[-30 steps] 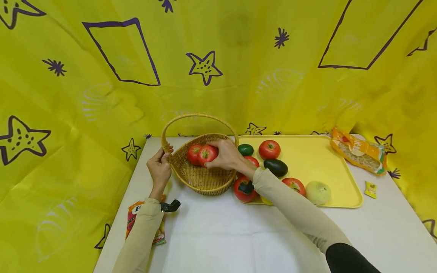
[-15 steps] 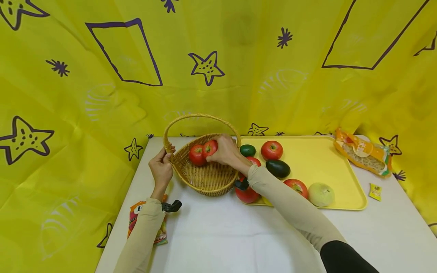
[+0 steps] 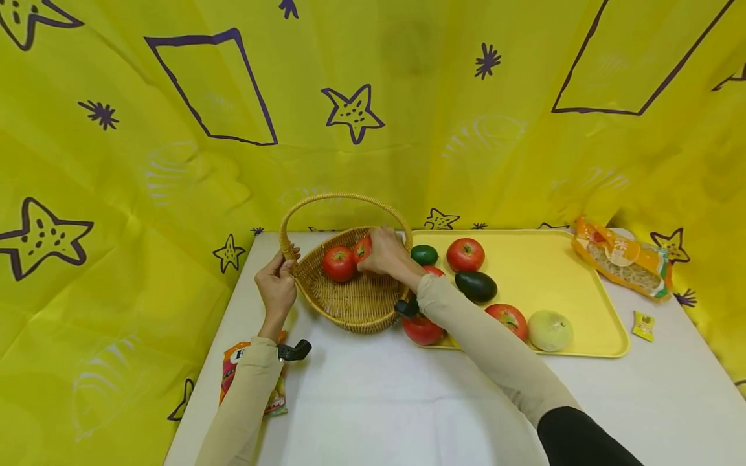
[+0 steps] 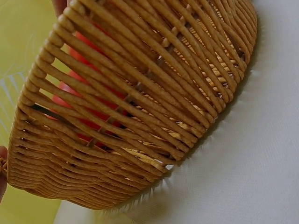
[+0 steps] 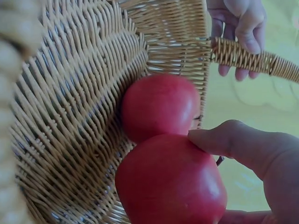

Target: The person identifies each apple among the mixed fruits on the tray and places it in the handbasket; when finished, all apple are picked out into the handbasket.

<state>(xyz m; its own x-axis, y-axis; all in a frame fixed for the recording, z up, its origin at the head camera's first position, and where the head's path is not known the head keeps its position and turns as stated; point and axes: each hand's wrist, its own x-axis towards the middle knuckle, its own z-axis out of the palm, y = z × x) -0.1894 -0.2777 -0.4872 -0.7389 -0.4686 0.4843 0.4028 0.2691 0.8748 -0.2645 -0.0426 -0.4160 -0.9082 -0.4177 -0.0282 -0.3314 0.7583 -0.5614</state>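
Observation:
A wicker basket (image 3: 355,307) with a tall arched handle stands on the table, left of the tray. My left hand (image 3: 276,288) grips the base of that handle at the basket's left end; the right wrist view shows its fingers curled round the handle. Inside the basket lies a red apple (image 3: 339,264). Touching it is a second apple (image 5: 170,179), which my right hand (image 3: 389,255) holds between thumb and fingers, inside the basket. Most of those fingers are hidden behind the apple. Through the weave in the left wrist view, red fruit (image 4: 88,88) shows.
A yellow tray (image 3: 542,259) to the right bears several red apples (image 3: 465,255), an avocado (image 3: 476,286), a smaller green fruit (image 3: 424,255) and a pale round fruit (image 3: 550,331). An orange bag (image 3: 623,259) lies over its corner. Under my left forearm is a red packet (image 3: 275,396).
My right hand has shifted slightly right within the basket with its apple, uncovering more of the other apple. The left hand keeps its grip on the handle.

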